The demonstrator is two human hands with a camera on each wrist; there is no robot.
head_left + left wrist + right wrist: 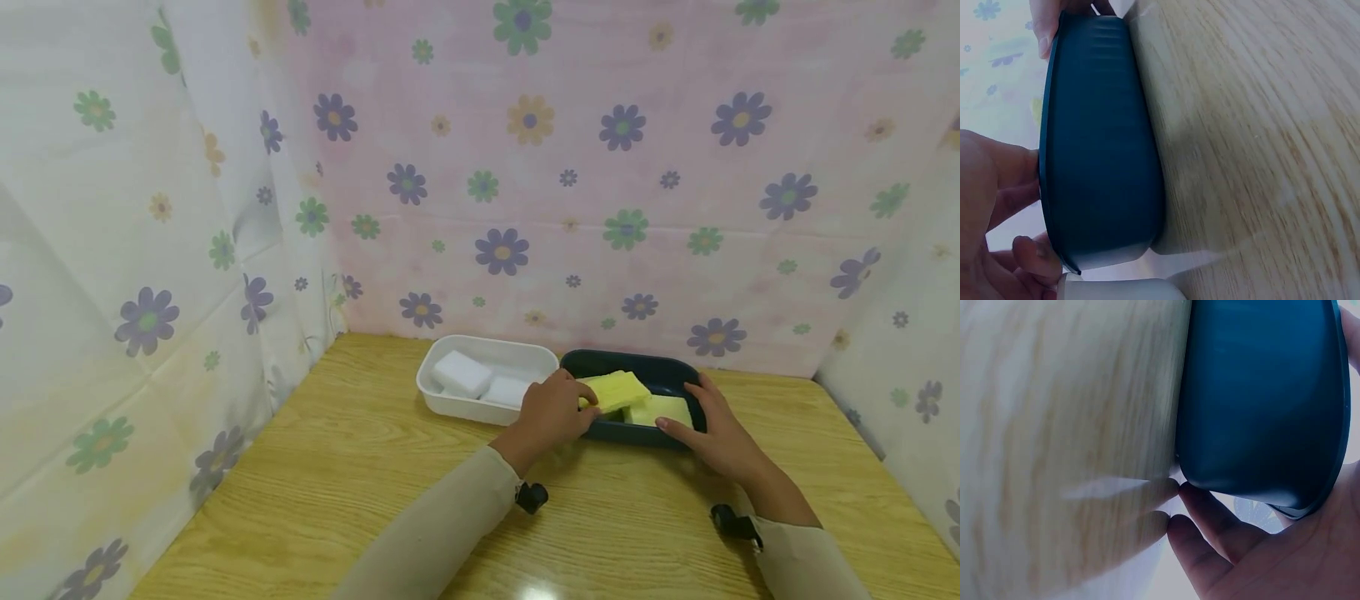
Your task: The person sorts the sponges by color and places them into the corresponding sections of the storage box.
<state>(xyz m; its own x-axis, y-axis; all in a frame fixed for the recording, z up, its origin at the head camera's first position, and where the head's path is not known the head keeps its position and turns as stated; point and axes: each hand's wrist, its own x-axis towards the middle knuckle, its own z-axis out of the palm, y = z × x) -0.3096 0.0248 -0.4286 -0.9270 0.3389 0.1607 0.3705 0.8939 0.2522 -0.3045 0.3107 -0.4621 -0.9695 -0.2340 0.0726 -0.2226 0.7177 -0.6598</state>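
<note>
In the head view my left hand (pixel 553 410) reaches over the left end of a dark teal container (pixel 637 435). Its thumb and fingers pinch the left end of a yellow sponge (pixel 618 390), which lies tilted above the rim. The left wrist view has the thumb right at the rim, the tip hidden behind it. Another, paler yellow sponge (pixel 662 411) lies inside on the right. At the right end my right hand (pixel 720 437) holds the container, thumb over the front rim. Its lower fingers (pixel 1200 550) reach down by the container's base in the right wrist view.
A white container (pixel 457 406) with white sponge blocks (pixel 461 374) stands just left of the teal one, close to my left hand. Both sit near the back of the wood-grain table (pixel 337 492). Flowered cloth (pixel 562 208) hangs behind and at both sides.
</note>
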